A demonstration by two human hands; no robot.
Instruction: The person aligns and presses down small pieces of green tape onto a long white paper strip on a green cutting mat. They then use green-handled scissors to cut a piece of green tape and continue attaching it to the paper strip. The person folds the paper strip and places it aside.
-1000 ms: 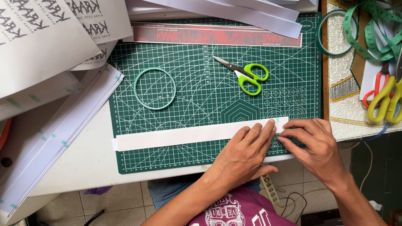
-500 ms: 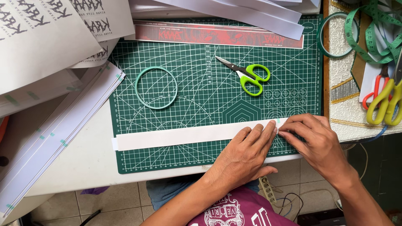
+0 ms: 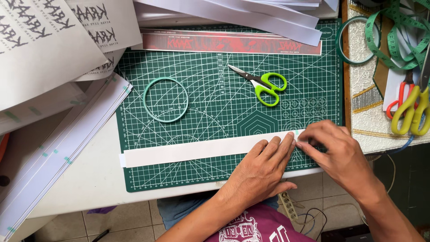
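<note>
A long white paper strip [image 3: 197, 151] lies flat across the lower part of a green cutting mat [image 3: 215, 103], which sits on the white bench [image 3: 85, 188]. The person's left hand [image 3: 262, 172] rests palm down on the strip near its right end, fingers [image 3: 280, 148] stretched out and pressed flat against the paper rather than curled around anything. The right hand [image 3: 336, 152] is just beside it at the strip's right end, fingers bent with the tips pinching the paper's edge, touching the left fingertips. Higher on the mat lie green-handled scissors [image 3: 262, 83], their blades nearly shut, and a pale green ring [image 3: 166, 99] to the left. A red printed strip [image 3: 230, 44] runs along the mat's top edge, under white sheets [image 3: 251, 11]. Printed paper sheets [image 3: 49, 40] are stacked at the left. On the right lie a green measuring tape [image 3: 394, 33] and yellow-handled scissors [image 3: 410, 110].
</note>
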